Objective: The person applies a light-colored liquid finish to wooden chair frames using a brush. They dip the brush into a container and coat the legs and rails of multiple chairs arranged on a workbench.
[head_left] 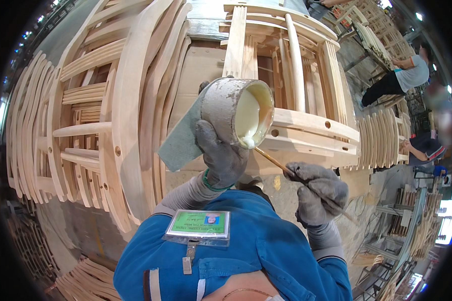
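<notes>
My gloved left hand (221, 158) is closed around a worn, whitish cup (220, 108), tilted so its mouth faces right. Pale cream-coloured liquid (248, 114) coats the inside and gathers at the lower rim. A grey-green sheet (180, 139), perhaps sandpaper, sticks out between that hand and the cup. My gloved right hand (320, 194) grips a thin brown stick (272, 159). Its far end meets the cup's lower rim, by a white blob; whether it has bristles I cannot tell. Just beyond the cup lies a pale wooden chair frame (306, 122) with round holes in its near rail.
More wooden frames (128, 95) are stacked at the left, with curved legs and slats. Brown cardboard (196, 67) lies between the stacks. At the far right, one person (412, 72) works beside piled frames, and another (427, 149) is nearer. A metal rack (399, 226) stands lower right.
</notes>
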A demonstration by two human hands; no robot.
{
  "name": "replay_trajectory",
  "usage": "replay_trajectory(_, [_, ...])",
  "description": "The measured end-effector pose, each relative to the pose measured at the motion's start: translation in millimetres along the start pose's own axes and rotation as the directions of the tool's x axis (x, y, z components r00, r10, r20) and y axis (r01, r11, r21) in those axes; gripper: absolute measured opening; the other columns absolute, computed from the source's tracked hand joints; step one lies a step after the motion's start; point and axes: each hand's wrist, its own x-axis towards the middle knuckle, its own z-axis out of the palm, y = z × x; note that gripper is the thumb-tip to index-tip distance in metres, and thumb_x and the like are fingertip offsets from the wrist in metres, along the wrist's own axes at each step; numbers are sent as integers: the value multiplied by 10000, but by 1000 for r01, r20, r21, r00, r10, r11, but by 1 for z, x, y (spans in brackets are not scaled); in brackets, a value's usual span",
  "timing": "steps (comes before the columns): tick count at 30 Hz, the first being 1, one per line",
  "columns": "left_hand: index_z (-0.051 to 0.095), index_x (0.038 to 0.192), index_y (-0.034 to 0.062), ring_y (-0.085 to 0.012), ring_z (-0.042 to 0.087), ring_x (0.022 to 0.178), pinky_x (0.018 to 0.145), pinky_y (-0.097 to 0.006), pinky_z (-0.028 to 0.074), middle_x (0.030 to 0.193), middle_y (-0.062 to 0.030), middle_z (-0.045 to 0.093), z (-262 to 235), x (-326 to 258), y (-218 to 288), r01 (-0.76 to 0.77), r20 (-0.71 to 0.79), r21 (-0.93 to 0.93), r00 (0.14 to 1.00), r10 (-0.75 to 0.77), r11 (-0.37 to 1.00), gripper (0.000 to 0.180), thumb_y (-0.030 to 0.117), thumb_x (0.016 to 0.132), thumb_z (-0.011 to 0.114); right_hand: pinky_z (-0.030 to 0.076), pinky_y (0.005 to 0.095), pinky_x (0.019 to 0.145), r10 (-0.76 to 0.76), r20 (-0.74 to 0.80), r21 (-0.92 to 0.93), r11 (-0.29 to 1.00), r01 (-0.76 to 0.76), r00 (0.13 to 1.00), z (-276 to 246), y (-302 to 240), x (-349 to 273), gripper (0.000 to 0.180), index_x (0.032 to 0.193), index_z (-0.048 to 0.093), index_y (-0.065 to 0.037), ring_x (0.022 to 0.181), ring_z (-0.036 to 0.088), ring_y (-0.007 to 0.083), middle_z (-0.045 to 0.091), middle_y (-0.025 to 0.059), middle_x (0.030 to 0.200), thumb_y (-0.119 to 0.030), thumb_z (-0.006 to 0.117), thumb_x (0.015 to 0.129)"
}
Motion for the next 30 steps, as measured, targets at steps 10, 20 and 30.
replay_trajectory(10, [340,1323,92,-304,385,1238,997,-485,389,1295,-101,433,-10,20,-2,-194,-118,153,970,213,969,479,382,944,379,565,312,686,32,-12,-47,998,-32,999,-49,19,181,198,914,552,48,769,650,208,629,168,867,-140,588,866])
replay_trajectory(20, [230,1362,118,-281,436,1186,952,-420,459,1340,-101,345,-10,27,26,-369,124,877,793,596,308,596,148,860,549,503,244,497,151,12,-520,846,-123,988,-137,200,419,321,817,586,28,535,605,116,629,85,669,-282,664,789])
replay_trajectory(30, [96,1384,-5,-301,374,1229,1049,-402,321,1344,-191,310,-4,25,13,-244,10,933,754,657,265,914,84,724,722,501,318,660,261,89,-694,709,-128,961,-136,258,447,311,906,614,-15,631,628,188,643,95,714,-296,643,775])
